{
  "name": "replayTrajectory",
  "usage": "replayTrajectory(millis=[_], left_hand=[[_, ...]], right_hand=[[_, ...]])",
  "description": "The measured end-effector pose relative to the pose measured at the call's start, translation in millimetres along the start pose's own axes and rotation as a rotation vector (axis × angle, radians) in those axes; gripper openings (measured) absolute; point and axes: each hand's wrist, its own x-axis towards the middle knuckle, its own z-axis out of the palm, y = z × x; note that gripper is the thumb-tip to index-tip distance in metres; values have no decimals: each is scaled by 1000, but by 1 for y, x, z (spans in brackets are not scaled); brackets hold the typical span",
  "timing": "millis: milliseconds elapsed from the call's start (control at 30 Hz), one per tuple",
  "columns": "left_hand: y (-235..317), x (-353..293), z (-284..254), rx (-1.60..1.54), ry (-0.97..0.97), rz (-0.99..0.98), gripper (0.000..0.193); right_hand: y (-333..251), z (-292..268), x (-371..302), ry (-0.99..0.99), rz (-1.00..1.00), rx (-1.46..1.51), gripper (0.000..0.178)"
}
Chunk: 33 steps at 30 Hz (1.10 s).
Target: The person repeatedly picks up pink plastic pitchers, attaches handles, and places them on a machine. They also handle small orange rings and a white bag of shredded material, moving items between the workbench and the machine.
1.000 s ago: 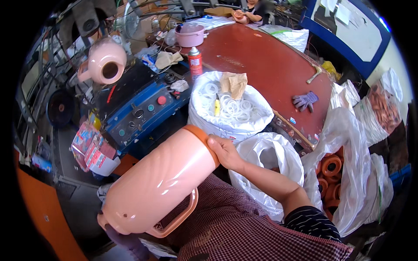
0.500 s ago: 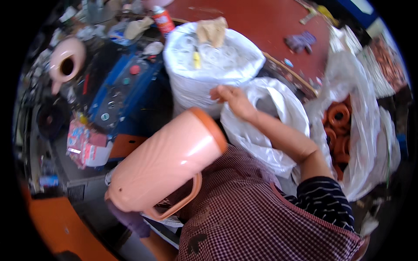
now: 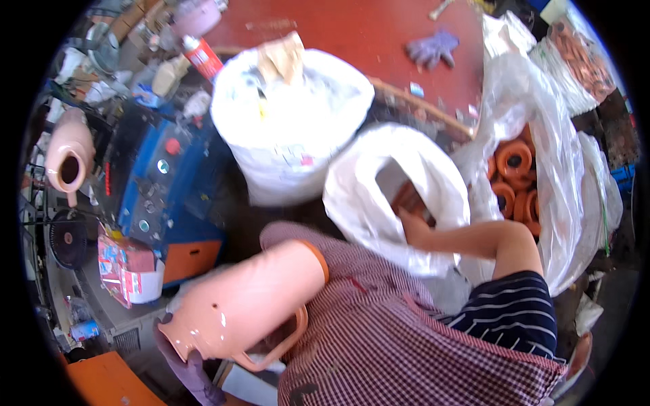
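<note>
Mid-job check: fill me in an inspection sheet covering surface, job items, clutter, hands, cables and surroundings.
Surface: red tabletop; a purple glove lies on it.
Job items: pink jug body, tilted, with an orange band at one end; orange parts inside an open white plastic bag.
Clutter: red spray can; brown paper at the mouth of a white sack.
Hands: gloved left hand holds the jug body's spouted end; bare right hand is inside the plastic bag, its grip unclear.
Cables: nothing seen clearly.
Surroundings: blue control box with red button; second pink jug at far left.
</note>
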Motion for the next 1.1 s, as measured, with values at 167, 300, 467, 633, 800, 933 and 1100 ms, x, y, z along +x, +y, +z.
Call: replayTrajectory(millis=[167, 300, 467, 633, 800, 933, 1100], left_hand=[[-8, 10, 18, -143, -24, 115, 105], [-2, 10, 30, -266, 51, 134, 104], [0, 15, 39, -307, 243, 128, 103], [-4, 11, 35, -368, 364, 165, 100], [24, -10, 40, -228, 284, 195, 107], [56, -18, 55, -205, -41, 292, 103], [63, -16, 49, -17, 12, 408, 93]], right_hand=[[21, 5, -12, -112, -62, -11, 33], [113, 18, -23, -191, -460, 773, 23], [231, 50, -71, 90, 123, 1618, 39], [296, 34, -116, 933, 342, 2738, 25], [280, -109, -84, 1093, 117, 2745, 29], [270, -259, -34, 1265, -343, 2570, 21], [284, -375, -11, 963, -574, 3016, 29]])
